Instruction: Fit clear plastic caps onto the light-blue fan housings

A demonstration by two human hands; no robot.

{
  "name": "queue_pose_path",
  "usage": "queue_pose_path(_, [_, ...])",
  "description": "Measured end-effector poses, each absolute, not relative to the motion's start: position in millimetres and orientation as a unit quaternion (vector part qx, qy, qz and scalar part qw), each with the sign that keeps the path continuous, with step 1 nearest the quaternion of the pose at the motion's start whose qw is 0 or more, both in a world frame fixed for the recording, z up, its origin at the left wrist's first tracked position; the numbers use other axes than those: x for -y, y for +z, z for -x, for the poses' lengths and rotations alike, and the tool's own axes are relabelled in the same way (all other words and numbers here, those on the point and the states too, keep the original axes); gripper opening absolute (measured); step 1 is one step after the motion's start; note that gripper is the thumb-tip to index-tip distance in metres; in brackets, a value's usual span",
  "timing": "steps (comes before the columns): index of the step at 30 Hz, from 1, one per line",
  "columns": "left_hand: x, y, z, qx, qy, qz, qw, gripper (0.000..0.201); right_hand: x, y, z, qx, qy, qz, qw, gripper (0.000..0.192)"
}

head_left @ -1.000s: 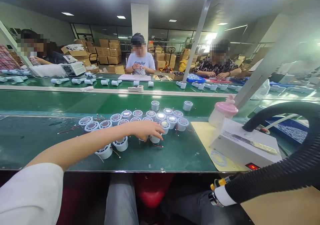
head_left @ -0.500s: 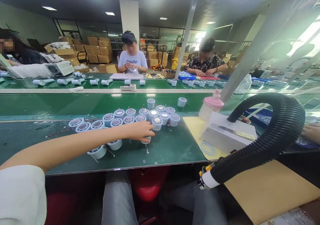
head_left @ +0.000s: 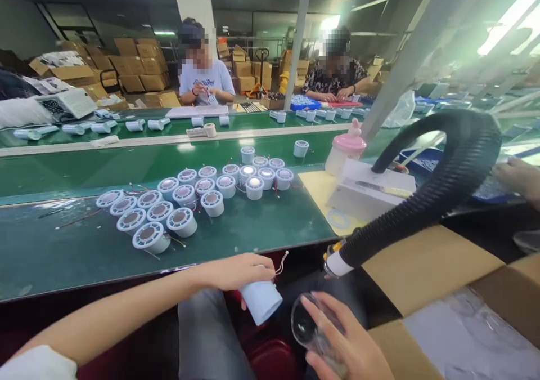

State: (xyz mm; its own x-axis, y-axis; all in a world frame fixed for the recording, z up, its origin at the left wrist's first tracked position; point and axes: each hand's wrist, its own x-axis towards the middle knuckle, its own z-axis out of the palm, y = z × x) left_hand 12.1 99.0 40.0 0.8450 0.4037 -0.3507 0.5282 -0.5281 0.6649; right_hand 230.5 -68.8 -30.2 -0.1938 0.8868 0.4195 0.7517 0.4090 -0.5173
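In the head view, my left hand (head_left: 236, 270) is closed around a light-blue cylindrical housing (head_left: 262, 302), tilted with its open end toward the lower right. Thin white wires (head_left: 282, 263) stick up from its other end. My right hand (head_left: 352, 343) has its fingers wrapped round a clear, round-rimmed plastic cup (head_left: 302, 325), close to the housing but apart from it. Both hands are over my lap, in front of the bench edge. Several similar light-blue housings (head_left: 181, 222) with round grilles and thin wires stand on the green bench (head_left: 236, 231).
A black flexible hose (head_left: 422, 200) with a white nozzle (head_left: 338, 264) arches at the right beside a white box (head_left: 367, 186). A pink-lidded bottle (head_left: 343, 149) stands behind it. An open carton (head_left: 426, 346) with clear parts is at lower right. Co-workers sit across the bench; another person's hand (head_left: 521, 177) shows at right.
My left hand has lifted a housing off the bench and brought it toward my lap. My right hand has come into view with the clear cup. The camera view has shifted.
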Motion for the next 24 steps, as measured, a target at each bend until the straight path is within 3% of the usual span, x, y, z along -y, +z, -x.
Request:
queue_pose_path(4, [-62.1,19.0,-24.5,-0.254,-0.056,-0.82,0.51,0.026,50.2,-8.8,-210.2,0.755,0.068,0.592,0.275,0.048])
queue_pose_path(8, [-43.0,13.2,-26.6,-0.304,0.049,-0.791,0.528,0.019,47.7,-9.8,-209.5,0.727,0.21,0.622,0.2,0.026])
queue_pose_path(12, [-36.3,8.8,-25.6,-0.326,0.142,-0.774,0.524,0.014,52.6,-9.0,-212.1,0.664,0.365,0.605,0.246,0.014])
queue_pose_path(15, [-34.9,4.6,-24.4,-0.335,0.159,-0.756,0.54,0.015,56.2,-7.2,-215.8,0.657,0.322,0.616,0.293,0.008])
queue_pose_path(19, [-32.2,0.8,-24.2,-0.338,0.135,-0.756,0.544,0.014,55.8,-8.8,-220.0,0.717,0.197,0.598,0.3,0.028])
queue_pose_path(24, [-26.3,-1.1,-28.5,-0.333,0.137,-0.783,0.507,0.011,49.5,-10.6,-218.1,0.709,0.318,0.579,0.246,0.017])
